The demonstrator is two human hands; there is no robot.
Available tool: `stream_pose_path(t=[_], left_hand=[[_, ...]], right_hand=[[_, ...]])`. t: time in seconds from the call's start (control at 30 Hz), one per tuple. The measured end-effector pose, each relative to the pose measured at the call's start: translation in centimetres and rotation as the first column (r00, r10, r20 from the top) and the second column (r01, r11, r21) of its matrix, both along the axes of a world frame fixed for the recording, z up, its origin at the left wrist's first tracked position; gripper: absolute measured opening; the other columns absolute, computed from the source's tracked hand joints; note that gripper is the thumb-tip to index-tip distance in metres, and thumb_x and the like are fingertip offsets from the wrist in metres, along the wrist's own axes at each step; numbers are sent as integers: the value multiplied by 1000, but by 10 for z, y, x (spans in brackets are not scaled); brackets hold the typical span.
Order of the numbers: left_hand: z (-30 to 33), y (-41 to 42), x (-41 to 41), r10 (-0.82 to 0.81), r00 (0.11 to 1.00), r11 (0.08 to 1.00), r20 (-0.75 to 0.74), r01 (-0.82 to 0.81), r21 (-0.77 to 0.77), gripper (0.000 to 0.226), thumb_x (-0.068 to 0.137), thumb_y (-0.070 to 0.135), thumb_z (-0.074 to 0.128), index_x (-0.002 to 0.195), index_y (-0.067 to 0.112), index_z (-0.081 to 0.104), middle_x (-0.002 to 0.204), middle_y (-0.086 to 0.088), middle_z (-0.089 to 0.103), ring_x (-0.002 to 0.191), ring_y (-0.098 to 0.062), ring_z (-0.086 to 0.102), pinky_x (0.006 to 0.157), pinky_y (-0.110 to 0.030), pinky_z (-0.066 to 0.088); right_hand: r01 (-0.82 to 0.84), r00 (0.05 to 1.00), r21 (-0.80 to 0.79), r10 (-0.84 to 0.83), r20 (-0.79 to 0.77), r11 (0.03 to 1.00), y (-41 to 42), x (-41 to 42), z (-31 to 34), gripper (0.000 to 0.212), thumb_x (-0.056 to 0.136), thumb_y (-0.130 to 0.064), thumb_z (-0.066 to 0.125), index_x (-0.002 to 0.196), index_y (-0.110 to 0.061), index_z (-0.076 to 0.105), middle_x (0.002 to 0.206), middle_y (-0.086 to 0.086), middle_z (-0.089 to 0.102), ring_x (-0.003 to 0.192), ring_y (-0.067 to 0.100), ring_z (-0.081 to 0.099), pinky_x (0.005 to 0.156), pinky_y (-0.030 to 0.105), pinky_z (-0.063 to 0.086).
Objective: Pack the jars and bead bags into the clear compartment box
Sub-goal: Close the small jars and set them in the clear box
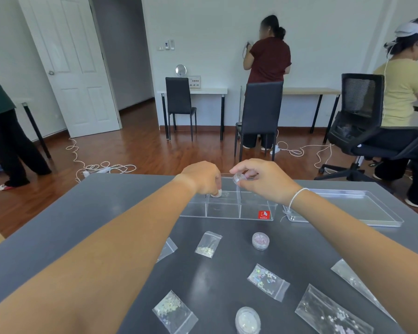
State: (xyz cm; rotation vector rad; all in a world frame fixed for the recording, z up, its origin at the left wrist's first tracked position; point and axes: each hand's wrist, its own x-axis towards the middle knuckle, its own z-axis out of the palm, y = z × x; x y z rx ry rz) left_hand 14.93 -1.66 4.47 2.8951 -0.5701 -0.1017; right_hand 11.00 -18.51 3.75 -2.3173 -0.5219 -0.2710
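Note:
The clear compartment box [256,216] with a red sticker lies at the table's far middle. My left hand [202,177] holds a small whitish jar [216,193] down in a far compartment. Over the box's back right part, my right hand [263,179] pinches a small clear jar [239,177]. A pink jar [260,240] and a glittery jar [247,319] stand on the table nearer me. Several bead bags lie around them, such as one bag [208,244] and another bag [267,282].
The box's clear lid [372,221] lies to the right of it. The grey table [106,213] ends just behind the box. Beyond are chairs, cables on the wooden floor and three people standing or sitting.

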Motion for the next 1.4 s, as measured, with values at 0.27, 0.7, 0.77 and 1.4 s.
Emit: stream_pose_path(t=[0.27,0.7,0.77,1.4], left_hand=[[-3,10,4,-57,998,991,39,61,-116,21,84,18,57,99,20,71,115,3,65,101,-16,57,88,-30,45],[-5,88,-10,63,998,930,16,-52,-364,45,82,35,63,126,28,54,137,6,49,114,-14,48,94,-23,31],[-9,93,-14,64,998,921,1,-59,-384,47,83,33,63,128,26,52,141,5,47,123,-17,46,95,-21,30],[-25,105,-23,49,996,884,-70,-76,-462,45,85,32,60,128,21,53,143,10,43,126,-3,42,101,-15,22]], right_hand=[[6,1000,-21,-6,0,1000,0,0,1,21,83,-11,61,101,-20,67,99,-7,58,86,12,55,72,13,42],[17,997,-204,-30,-65,979,19,13,1,18,83,-15,61,100,-18,66,106,1,65,90,14,55,80,23,43],[28,997,-268,-47,-66,963,22,16,0,18,83,-16,61,101,-19,65,111,1,66,95,17,56,86,28,46],[175,976,-609,-216,6,774,40,24,2,13,81,-27,62,94,-26,63,109,4,62,113,25,37,96,37,30]])
